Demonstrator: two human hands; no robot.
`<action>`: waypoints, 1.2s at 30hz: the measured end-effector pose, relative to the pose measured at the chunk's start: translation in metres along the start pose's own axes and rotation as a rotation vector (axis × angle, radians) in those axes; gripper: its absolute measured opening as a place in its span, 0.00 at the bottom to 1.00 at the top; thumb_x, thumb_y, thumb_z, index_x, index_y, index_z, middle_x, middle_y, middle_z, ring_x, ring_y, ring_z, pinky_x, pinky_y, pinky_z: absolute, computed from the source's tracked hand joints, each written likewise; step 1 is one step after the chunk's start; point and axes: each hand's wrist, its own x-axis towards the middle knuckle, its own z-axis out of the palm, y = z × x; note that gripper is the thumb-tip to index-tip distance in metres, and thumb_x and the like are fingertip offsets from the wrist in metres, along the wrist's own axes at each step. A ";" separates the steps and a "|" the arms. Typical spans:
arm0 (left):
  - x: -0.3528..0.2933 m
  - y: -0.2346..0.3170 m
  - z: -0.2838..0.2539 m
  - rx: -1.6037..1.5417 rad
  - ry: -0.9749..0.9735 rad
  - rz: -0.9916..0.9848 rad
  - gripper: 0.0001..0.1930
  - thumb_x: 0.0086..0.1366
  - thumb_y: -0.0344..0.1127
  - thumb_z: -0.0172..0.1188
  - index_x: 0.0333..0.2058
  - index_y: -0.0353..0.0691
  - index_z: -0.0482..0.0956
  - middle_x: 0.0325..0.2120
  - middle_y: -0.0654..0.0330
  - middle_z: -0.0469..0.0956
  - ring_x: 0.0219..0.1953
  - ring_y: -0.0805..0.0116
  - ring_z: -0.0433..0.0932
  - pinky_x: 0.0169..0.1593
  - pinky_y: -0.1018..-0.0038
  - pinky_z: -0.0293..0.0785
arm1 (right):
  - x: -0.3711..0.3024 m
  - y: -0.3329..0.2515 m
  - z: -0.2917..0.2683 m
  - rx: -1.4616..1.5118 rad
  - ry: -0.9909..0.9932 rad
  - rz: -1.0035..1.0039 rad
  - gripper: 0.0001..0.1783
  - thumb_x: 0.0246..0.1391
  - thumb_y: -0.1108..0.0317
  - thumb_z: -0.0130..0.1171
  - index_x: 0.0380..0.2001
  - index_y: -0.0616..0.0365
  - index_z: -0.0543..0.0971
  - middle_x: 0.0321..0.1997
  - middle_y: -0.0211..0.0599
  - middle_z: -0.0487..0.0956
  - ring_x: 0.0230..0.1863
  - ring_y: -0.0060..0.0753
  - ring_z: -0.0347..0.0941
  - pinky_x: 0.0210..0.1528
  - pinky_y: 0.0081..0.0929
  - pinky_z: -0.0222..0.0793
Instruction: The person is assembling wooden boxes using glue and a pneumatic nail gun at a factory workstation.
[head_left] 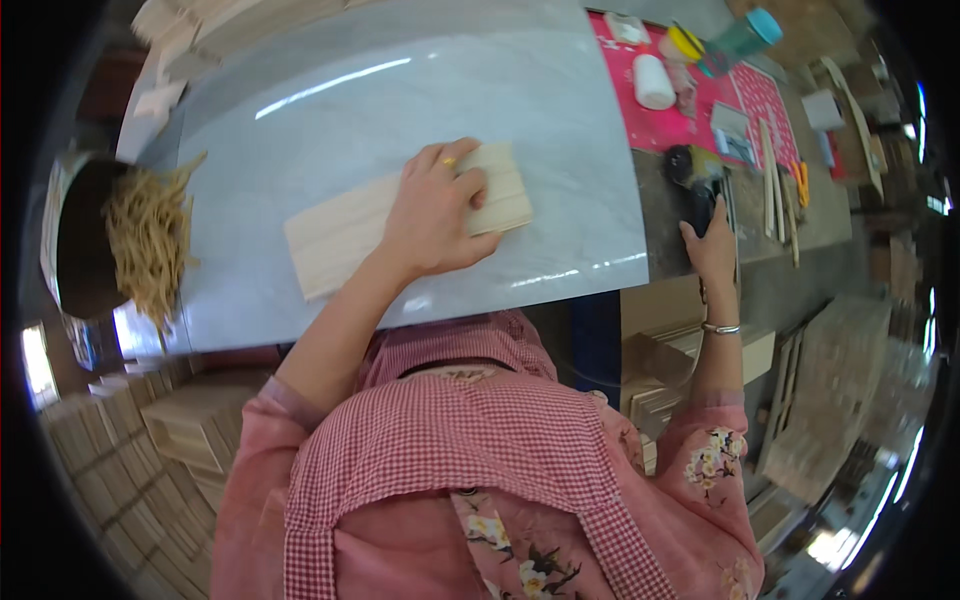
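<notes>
A pale wooden board point(345, 235) is laid at a slant on the glossy grey-white surface point(520, 90), at the centre of the frame. It is spanned by the left hand point(430, 215), whose fingers are bent over it toward the far edge while the thumb is set along the near edge; the board is grasped in this way. A yellow ring point(449, 161) is worn on that hand.

At the right of the frame, a dark power tool point(702, 198) is grasped by the right hand point(712, 252), over whose forearm a silver bracelet point(722, 328) is worn. Beyond the tool, a white bottle point(654, 84), a yellow-lidded container point(684, 43) and a teal-capped bottle point(742, 43) are stood on a pink mat point(752, 92), upper right. Thin wooden sticks point(771, 185) are laid beside an orange-handled item point(802, 183). At the left of the frame, tan strips point(150, 225) are heaped at the mouth of a dark-mouthed container point(85, 240).
</notes>
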 end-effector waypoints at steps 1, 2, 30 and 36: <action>-0.001 -0.001 0.001 -0.006 0.020 -0.043 0.17 0.43 0.40 0.71 0.26 0.44 0.69 0.61 0.48 0.69 0.59 0.46 0.66 0.63 0.57 0.62 | 0.006 0.000 0.002 0.019 -0.055 0.014 0.33 0.55 0.63 0.62 0.62 0.66 0.68 0.45 0.59 0.78 0.43 0.60 0.76 0.48 0.47 0.74; -0.001 -0.001 0.002 0.011 0.029 -0.015 0.17 0.44 0.41 0.71 0.26 0.44 0.70 0.61 0.48 0.69 0.59 0.47 0.66 0.64 0.57 0.61 | 0.012 0.000 0.001 0.031 -0.109 0.031 0.32 0.54 0.64 0.62 0.60 0.67 0.70 0.44 0.60 0.79 0.41 0.60 0.77 0.47 0.48 0.74; -0.007 -0.011 0.012 0.121 0.125 0.038 0.23 0.49 0.50 0.71 0.38 0.39 0.80 0.57 0.48 0.74 0.56 0.52 0.70 0.65 0.62 0.60 | -0.090 -0.207 -0.161 0.697 -0.581 0.127 0.11 0.58 0.69 0.67 0.25 0.63 0.79 0.13 0.27 0.73 0.11 0.18 0.63 0.14 0.18 0.59; -0.007 -0.010 0.009 0.120 0.107 0.029 0.24 0.49 0.50 0.71 0.38 0.39 0.80 0.57 0.47 0.74 0.56 0.52 0.70 0.65 0.62 0.60 | -0.091 -0.207 -0.158 0.707 -0.612 0.149 0.09 0.59 0.69 0.67 0.30 0.63 0.79 0.15 0.27 0.73 0.11 0.18 0.63 0.14 0.17 0.60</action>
